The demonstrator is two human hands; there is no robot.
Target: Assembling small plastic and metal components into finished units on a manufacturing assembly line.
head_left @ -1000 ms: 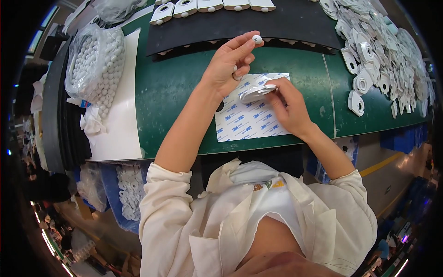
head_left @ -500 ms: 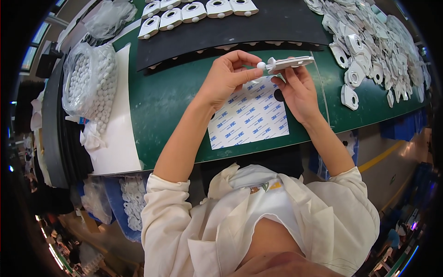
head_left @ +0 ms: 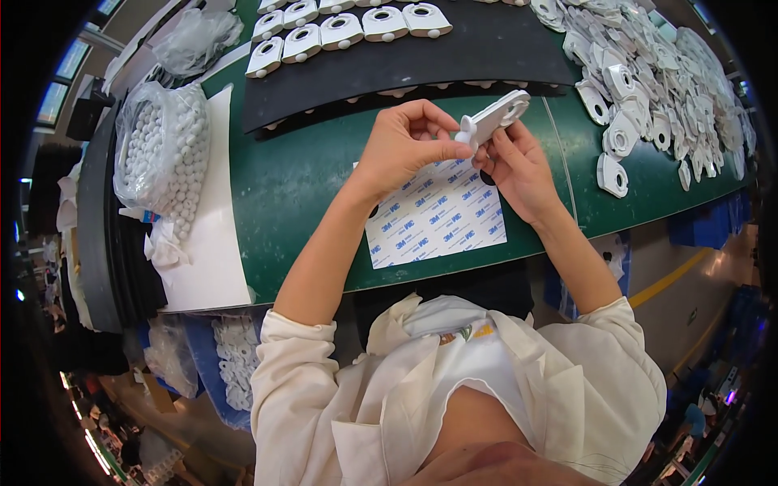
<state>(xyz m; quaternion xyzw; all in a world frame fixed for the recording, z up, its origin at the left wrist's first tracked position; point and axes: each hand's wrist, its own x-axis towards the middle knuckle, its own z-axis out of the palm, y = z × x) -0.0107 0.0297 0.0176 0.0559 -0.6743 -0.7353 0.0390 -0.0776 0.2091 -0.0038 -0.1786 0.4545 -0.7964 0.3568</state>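
Observation:
Above the green table both hands hold one flat white plastic part with a round hole near its far end. My right hand grips its lower edge from the right. My left hand pinches its near end, where a small white round piece sits against the part. Under the hands lies a white sheet with blue print, with dark round spots along its edges.
A row of white parts lies on a black mat at the back. A heap of the same parts fills the right side. A clear bag of white balls stands at the left on a white board.
Both hands lifted the white part off the printed sheet and raised it; the left hand, which held a small white piece apart a second ago, now has it against the part's end.

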